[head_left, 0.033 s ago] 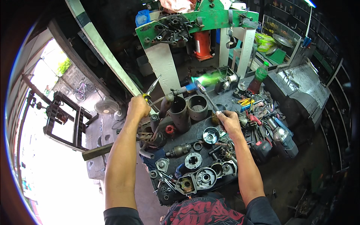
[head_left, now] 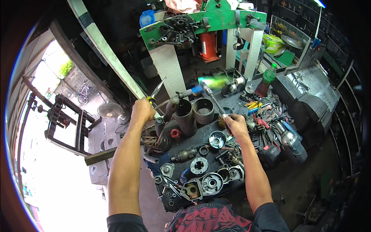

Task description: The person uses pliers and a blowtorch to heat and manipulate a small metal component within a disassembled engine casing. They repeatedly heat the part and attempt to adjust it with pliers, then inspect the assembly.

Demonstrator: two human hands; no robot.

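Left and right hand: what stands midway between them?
In the head view, a tall open cylinder and a shorter cylinder stand between the left hand and the right hand.

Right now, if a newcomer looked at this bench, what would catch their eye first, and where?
Probably the blue and green flame above the far part of the bench, with the tip of a metal tool in the right hand reaching up to it. Next might come the red cylinder beneath the green beam at the back, then the green-capped bottle to the right of the flame.
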